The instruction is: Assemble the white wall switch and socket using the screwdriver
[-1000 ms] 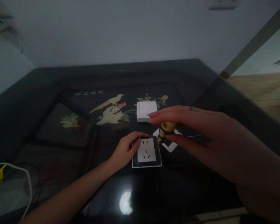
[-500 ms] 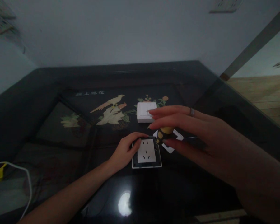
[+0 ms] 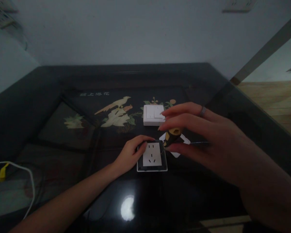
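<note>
A wall socket [image 3: 152, 155] with a white face and dark surround lies flat on the glossy black table. My left hand [image 3: 133, 150] grips its upper left edge, thumb on the face and fingers along the top. In my right hand [image 3: 196, 129] is a screwdriver [image 3: 171, 136] with a yellow and black handle, held between thumb and fingers. It leans, its thin shaft reaching the socket's right side; the exact tip is too small to make out. Partly behind the right hand lies a white frame [image 3: 176, 154]. A white switch [image 3: 153, 115] sits just beyond the fingers.
The black table [image 3: 106, 197] carries an inlaid bird and flower picture. At the left lies a white cable [image 3: 30, 181] with a yellow tag [image 3: 2, 173]. A pale wall [image 3: 116, 32] rises behind the table, with sockets mounted at both upper corners.
The screwdriver handle has tilted further to the right, and my right fingers have shifted slightly around it. My left hand stays on the socket. The whole view has moved a little.
</note>
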`<state>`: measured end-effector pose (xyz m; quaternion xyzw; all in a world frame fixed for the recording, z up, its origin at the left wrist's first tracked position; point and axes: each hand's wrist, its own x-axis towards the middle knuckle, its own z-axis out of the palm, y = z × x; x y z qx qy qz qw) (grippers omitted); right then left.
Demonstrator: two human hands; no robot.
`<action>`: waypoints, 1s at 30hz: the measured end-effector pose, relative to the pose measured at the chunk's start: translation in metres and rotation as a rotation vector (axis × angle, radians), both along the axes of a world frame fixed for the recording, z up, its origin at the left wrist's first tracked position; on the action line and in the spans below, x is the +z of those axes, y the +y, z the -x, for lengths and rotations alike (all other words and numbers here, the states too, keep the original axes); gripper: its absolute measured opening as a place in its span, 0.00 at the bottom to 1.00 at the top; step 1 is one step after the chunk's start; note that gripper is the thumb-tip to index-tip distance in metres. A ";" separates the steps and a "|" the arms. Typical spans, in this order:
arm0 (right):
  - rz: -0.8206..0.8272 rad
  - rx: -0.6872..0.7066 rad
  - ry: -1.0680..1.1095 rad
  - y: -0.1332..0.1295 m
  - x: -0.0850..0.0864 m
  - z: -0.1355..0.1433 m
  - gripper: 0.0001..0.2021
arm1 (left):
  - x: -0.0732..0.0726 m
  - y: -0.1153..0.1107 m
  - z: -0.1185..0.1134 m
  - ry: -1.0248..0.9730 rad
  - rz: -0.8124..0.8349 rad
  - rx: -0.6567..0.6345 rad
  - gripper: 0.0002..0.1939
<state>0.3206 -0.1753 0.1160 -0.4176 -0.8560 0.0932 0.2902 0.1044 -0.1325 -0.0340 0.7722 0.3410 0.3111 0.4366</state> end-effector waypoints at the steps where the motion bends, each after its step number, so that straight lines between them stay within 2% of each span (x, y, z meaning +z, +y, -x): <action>1: -0.041 -0.027 -0.006 0.001 -0.002 0.003 0.08 | -0.001 0.000 0.000 -0.003 -0.002 0.000 0.13; 5: -0.161 -0.110 -0.031 0.003 -0.005 0.010 0.08 | -0.001 0.001 -0.002 -0.004 -0.003 0.004 0.14; 8: -0.085 -0.048 -0.019 0.002 -0.001 0.004 0.17 | 0.001 0.001 -0.002 0.007 0.004 0.002 0.14; 10: -0.005 0.009 -0.011 0.001 0.002 -0.001 0.19 | 0.003 0.001 -0.002 0.014 0.009 0.001 0.14; 13: 0.025 0.031 -0.002 0.000 0.002 -0.002 0.16 | 0.002 0.001 -0.002 0.009 0.007 0.005 0.14; 17: -0.095 -0.058 0.026 0.000 -0.004 0.008 0.08 | -0.001 0.001 -0.002 -0.007 -0.005 0.003 0.13; 19: -0.115 -0.083 0.033 0.000 -0.005 0.010 0.10 | -0.002 0.001 -0.002 -0.007 -0.007 0.004 0.13; 23: 0.012 -0.026 0.013 0.000 0.002 0.003 0.17 | 0.000 0.001 -0.003 -0.004 -0.007 0.004 0.14; 26: 0.069 0.029 0.026 -0.001 0.005 -0.001 0.13 | 0.002 0.001 -0.003 -0.007 -0.001 0.005 0.14; 30: -0.073 -0.058 0.046 -0.001 0.000 0.007 0.06 | 0.000 0.001 -0.002 -0.015 0.006 0.003 0.13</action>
